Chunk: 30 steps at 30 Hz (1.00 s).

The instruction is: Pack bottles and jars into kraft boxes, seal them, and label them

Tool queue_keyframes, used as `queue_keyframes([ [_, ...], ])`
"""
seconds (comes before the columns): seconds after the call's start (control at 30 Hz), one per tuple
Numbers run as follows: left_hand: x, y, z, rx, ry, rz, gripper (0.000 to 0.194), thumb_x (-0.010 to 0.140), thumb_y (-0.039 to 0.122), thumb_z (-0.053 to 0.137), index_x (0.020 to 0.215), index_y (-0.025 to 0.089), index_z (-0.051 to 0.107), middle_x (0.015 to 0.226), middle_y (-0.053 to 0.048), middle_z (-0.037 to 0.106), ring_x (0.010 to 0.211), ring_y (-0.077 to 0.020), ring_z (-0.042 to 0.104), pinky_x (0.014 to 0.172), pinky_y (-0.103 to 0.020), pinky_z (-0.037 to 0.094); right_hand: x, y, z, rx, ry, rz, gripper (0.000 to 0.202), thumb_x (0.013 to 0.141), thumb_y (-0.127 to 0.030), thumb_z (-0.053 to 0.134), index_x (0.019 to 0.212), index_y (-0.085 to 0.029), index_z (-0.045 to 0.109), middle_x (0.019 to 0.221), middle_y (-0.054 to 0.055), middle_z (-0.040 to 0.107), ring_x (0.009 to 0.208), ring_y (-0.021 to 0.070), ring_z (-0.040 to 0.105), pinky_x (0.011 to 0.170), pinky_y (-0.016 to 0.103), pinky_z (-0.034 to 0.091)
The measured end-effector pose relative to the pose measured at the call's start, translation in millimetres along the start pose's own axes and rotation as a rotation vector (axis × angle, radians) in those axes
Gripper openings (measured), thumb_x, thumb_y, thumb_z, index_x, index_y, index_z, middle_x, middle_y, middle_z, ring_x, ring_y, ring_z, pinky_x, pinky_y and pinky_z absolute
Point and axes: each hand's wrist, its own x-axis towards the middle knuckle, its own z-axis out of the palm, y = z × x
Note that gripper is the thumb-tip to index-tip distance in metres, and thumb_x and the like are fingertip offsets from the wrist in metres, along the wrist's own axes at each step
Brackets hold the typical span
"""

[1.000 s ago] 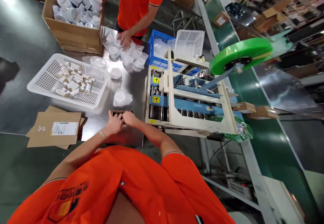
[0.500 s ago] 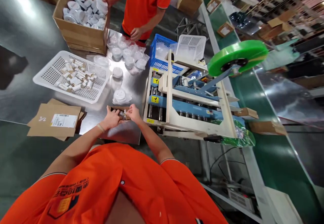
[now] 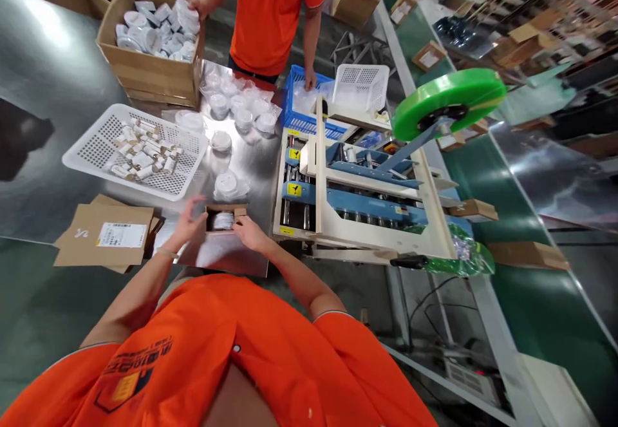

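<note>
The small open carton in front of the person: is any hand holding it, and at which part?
The right hand touches the small open carton at its right side; a closed grip cannot be confirmed. The left hand is open beside it.

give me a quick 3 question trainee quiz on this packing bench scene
1. True or false: the small box between the left hand and right hand is open at the top.
2. What colour is the roll on the machine?
A. blue
B. green
C. red
3. Fill in: the small tubes lie in the white ____.

Key
1. True; a round white item shows inside.
2. B.
3. Basket.
</note>
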Motion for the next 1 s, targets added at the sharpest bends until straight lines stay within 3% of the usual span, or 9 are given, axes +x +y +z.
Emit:
queue_keyframes([
  [0.07,-3.7,-21.5,-7.4,-0.225,0.062,-0.131,0.067,0.099,0.043,0.064,0.164,0.023,0.057,0.166,-0.018,0.06,0.157,-0.0333,0.052,0.124,-0.054,0.05,0.2,-0.8,-2.7,-0.018,-0.046,-0.01,0.02,0.11,-0.016,0.062,0.108,-0.021,0.081,0.134,0.008,0.073,0.123,0.0222,0.065,0.106,0.03,0.054],
  [0.13,-0.4,-31.4,-3.5,-0.352,-0.019,-0.198,0.082,0.091,0.045,0.073,0.166,0.021,0.052,0.163,-0.021,0.062,0.149,-0.0332,0.06,0.116,-0.048,0.057,1.6,-2.5,-5.9,-0.047,-0.091,-0.009,0.024,0.111,-0.015,0.058,0.11,-0.02,0.081,0.139,0.009,0.071,0.126,0.0233,0.063,0.105,0.03,0.053],
  [0.3,25.6,-22.4,23.0,-0.396,-0.067,-0.249,0.088,0.08,0.05,0.082,0.155,0.01,0.057,0.137,-0.02,0.076,0.12,-0.0297,0.073,0.104,-0.044,0.062,19.4,-10.1,-17.1,-0.088,-0.101,0.152,0.02,0.109,-0.022,0.067,0.125,-0.021,0.079,0.13,0.012,0.075,0.121,0.027,0.067,0.104,0.033,0.053],
  [0.43,36.8,-26.3,-3.9,-0.301,-0.212,-0.19,0.074,0.091,0.057,0.069,0.147,0.008,0.065,0.134,-0.02,0.08,0.122,-0.0298,0.074,0.105,-0.043,0.061,33.3,-6.9,-24.1,-0.189,0.094,0.246,0.072,0.093,-0.033,0.092,0.157,-0.018,0.063,0.159,0.025,0.061,0.147,0.0415,0.056,0.118,0.048,0.05],
  [0.57,29.7,-23.3,-25.7,-0.093,-0.316,-0.095,0.067,0.101,0.053,0.059,0.153,0.011,0.065,0.155,-0.021,0.07,0.15,-0.036,0.059,0.121,-0.05,0.051,23.7,5.8,-13.9,-0.168,0.004,0.054,0.063,0.102,-0.03,0.079,0.163,-0.023,0.061,0.174,0.019,0.051,0.168,0.0415,0.035,0.131,0.056,0.039],
  [0.67,15.2,2.3,3.2,0.127,-0.241,-0.111,0.094,0.091,0.061,0.076,0.163,0.004,0.055,0.164,-0.031,0.057,0.165,-0.0535,0.035,0.13,-0.064,0.035,6.7,18.3,5.5,-0.112,0.016,0.129,0.06,0.109,-0.031,0.066,0.168,-0.03,0.056,0.179,0.015,0.046,0.17,0.041,0.034,0.132,0.061,0.037],
  [0.77,17.5,41.1,51.3,0.487,-0.158,-0.105,0.108,0.088,0.059,0.082,0.167,-0.005,0.044,0.159,-0.039,0.054,0.158,-0.0575,0.041,0.128,-0.062,0.036,-8.6,37.8,30.6,-0.014,0.18,0.382,0.058,0.111,-0.029,0.057,0.168,-0.022,0.055,0.173,0.022,0.052,0.162,0.0383,0.047,0.127,0.056,0.044],
  [0.9,84.5,87.7,95.0,0.556,-0.161,-0.053,0.098,0.098,0.051,0.076,0.167,-0.009,0.039,0.154,-0.038,0.056,0.144,-0.0508,0.053,0.121,-0.053,0.041,-19.7,66.1,69.3,0.1,0.446,0.885,0.05,0.114,-0.023,0.034,0.152,-0.008,0.064,0.141,0.03,0.07,0.132,0.0353,0.07,0.106,0.049,0.06],
  [1.0,166.3,102.9,99.9,0.524,-0.089,-0.128,0.094,0.106,0.051,0.071,0.164,-0.013,0.036,0.153,-0.04,0.054,0.141,-0.0474,0.052,0.12,-0.051,0.039,-22.1,77.5,96.0,0.06,0.356,0.882,0.042,0.115,-0.034,0.045,0.141,-0.011,0.068,0.129,0.028,0.073,0.122,0.037,0.072,0.098,0.048,0.063],
])
